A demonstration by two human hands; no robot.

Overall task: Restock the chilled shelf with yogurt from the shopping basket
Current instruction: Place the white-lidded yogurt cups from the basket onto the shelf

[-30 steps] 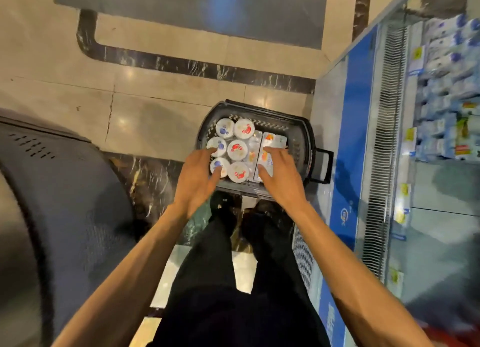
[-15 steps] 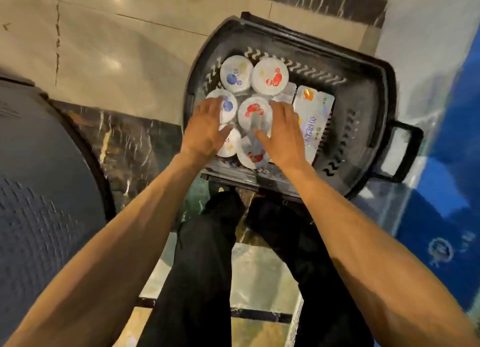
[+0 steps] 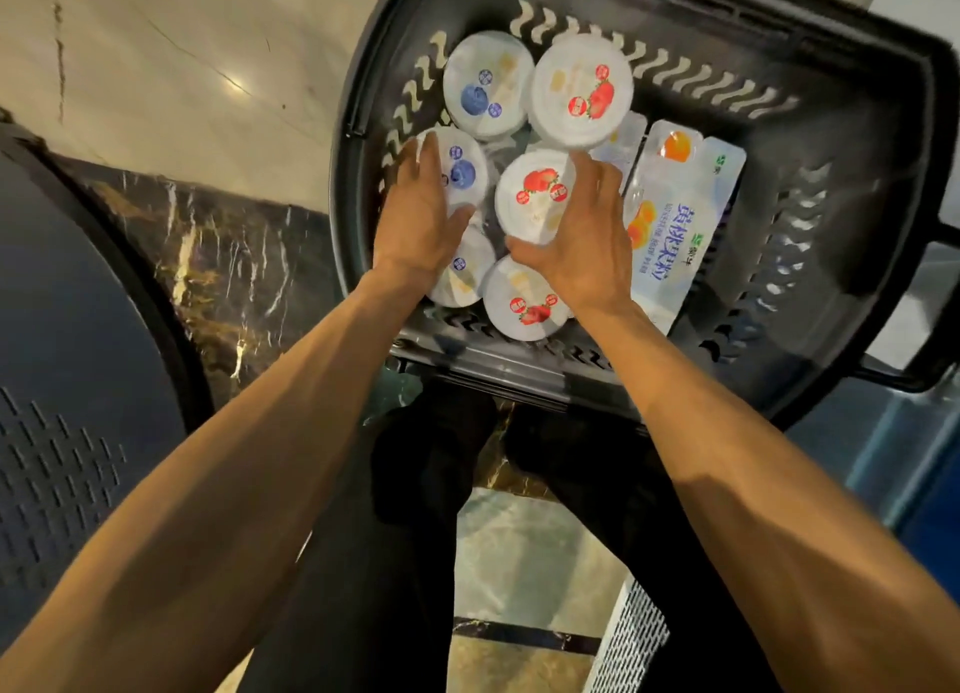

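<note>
A black shopping basket (image 3: 857,256) stands on the floor in front of my legs and holds several round white yogurt cups. My left hand (image 3: 418,219) spans a blueberry yogurt cup (image 3: 465,173), fingers on its far left edge, thumb at its near edge. My right hand (image 3: 584,240) spans a strawberry yogurt cup (image 3: 535,193) beside it in the same way. Another blueberry cup (image 3: 485,84) and strawberry cup (image 3: 582,89) lie behind, two more cups nearer me. A flat peach yogurt pack (image 3: 670,225) lies to the right. The chilled shelf is out of view.
A large dark grey curved object (image 3: 78,329) fills the left side. The blue base of the chiller (image 3: 924,484) and a metal grille (image 3: 623,640) run along the right. My black-trousered legs (image 3: 415,536) stand just behind the basket on marble floor (image 3: 182,69).
My view has dropped closer to the basket and the shelf has left the frame. Both hands came down from above the cups and now each spans a cup in the middle row.
</note>
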